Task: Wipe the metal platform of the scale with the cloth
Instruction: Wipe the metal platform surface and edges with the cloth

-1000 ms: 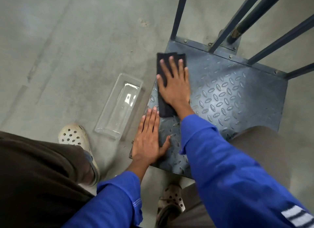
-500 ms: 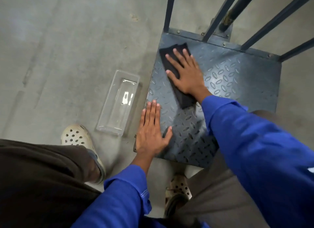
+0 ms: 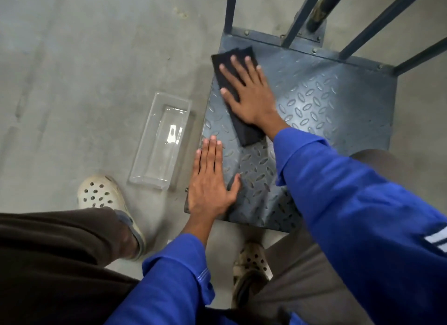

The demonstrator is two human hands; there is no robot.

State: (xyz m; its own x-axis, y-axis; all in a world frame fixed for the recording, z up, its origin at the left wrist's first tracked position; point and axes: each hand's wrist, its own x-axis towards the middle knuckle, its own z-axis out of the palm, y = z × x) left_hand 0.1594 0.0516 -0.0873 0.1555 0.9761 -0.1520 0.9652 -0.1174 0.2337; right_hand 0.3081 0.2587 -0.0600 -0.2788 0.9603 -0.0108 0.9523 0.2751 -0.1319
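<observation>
One cloth [image 3: 249, 133] on one platform [image 3: 338, 102] under two flat hands.

Dark cloth [image 3: 246, 132] flat on grey tread-patterned platform [image 3: 338, 107]; far-left corner.

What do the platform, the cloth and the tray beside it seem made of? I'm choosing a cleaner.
Platform: metal tread plate, grey-blue, probably painted; raised lozenge pattern, bolted edge. Cloth: soft dark fabric, matte; it lies flat under the right hand. Tray: clear, glossy, likely plastic; the floor shows through it.
</observation>
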